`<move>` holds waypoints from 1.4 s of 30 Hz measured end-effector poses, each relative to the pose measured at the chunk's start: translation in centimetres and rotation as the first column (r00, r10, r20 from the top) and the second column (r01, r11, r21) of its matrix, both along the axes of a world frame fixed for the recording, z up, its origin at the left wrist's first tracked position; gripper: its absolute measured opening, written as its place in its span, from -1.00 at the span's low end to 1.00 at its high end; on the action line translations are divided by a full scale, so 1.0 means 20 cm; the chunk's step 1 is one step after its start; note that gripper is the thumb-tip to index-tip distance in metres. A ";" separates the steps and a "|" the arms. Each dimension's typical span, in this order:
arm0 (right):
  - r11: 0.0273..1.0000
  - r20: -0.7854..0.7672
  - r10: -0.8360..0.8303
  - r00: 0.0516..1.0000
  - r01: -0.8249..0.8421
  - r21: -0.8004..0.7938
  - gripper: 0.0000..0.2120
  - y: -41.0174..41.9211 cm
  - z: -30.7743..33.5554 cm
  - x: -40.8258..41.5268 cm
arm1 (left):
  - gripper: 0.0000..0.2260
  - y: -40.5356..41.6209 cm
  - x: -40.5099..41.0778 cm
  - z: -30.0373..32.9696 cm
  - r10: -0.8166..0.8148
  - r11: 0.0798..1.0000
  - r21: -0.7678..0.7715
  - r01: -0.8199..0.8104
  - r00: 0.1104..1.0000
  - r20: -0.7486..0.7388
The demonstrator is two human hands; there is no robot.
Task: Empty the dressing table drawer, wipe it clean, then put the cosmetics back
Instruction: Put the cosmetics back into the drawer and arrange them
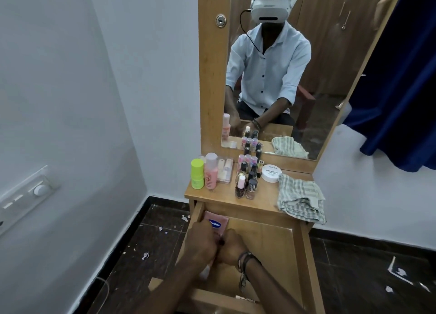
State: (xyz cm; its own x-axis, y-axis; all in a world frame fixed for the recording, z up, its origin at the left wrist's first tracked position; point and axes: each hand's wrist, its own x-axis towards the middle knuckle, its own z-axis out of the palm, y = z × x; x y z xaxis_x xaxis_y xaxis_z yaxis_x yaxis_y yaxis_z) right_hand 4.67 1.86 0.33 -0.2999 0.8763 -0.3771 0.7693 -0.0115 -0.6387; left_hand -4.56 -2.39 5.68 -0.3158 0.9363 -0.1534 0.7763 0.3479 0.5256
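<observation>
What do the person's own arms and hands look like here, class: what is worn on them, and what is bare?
Both forearms are bare in the head view, no sleeve reaching them. The right hand has dark corded bracelets round its wrist, with a strand hanging down. The left hand and its wrist show nothing worn. No gloves and no rings can be seen. In the mirror, pale blue shirt sleeves are rolled to the elbows.

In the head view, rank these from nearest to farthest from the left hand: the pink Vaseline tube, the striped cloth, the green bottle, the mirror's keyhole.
From the left hand:
1. Pink Vaseline tube, in the open drawer, under the hand's grip.
2. Green bottle, on the tabletop's left end.
3. Striped cloth, on the tabletop's right edge.
4. Keyhole, high on the mirror frame.
</observation>
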 end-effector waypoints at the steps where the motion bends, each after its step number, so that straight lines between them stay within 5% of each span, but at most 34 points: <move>1: 1.000 -0.016 -0.016 1.000 0.016 -0.001 -0.91 0.00 0.01 0.00 | -0.84 0.00 0.00 -0.01 0.000 1.000 0.005 0.001 1.000 -0.031; 6: 0.997 -0.075 -0.076 0.994 0.077 0.006 -0.77 -0.01 0.03 0.01 | -0.86 -0.02 0.02 -0.03 -0.014 1.000 0.014 0.016 0.991 -0.131; 15: 0.993 -0.074 -0.111 0.991 0.114 0.035 -0.83 -0.01 0.03 -0.04 | -0.90 -0.05 -0.06 -0.04 -0.052 0.995 0.077 0.065 0.985 -0.163; 23: 0.988 -0.051 -0.149 0.987 0.150 0.023 -0.75 -0.02 0.05 0.05 | -0.84 0.00 -0.42 0.23 0.165 0.947 0.244 -0.211 0.966 0.198; 29: 0.967 -0.152 -0.233 0.961 0.245 0.068 -0.62 -0.07 0.04 0.13 | -0.97 0.36 -0.65 0.39 0.224 0.858 0.270 -0.437 0.792 0.568; 32: 0.968 -0.193 -0.223 0.956 0.240 0.074 -0.67 -0.11 0.05 0.15 | -0.71 0.58 -0.64 0.40 0.245 0.887 0.124 -0.445 0.680 0.691; 36: 0.967 -0.215 -0.210 0.954 0.235 0.102 -0.65 -0.15 0.04 0.14 | -0.56 0.72 -0.56 0.40 0.273 0.945 -0.058 -0.323 0.673 0.687; 42: 0.963 -0.231 -0.222 0.947 0.250 0.098 -0.59 -0.18 0.01 0.13 | -0.79 0.79 -0.51 0.34 0.290 0.947 -0.063 -0.314 0.758 0.584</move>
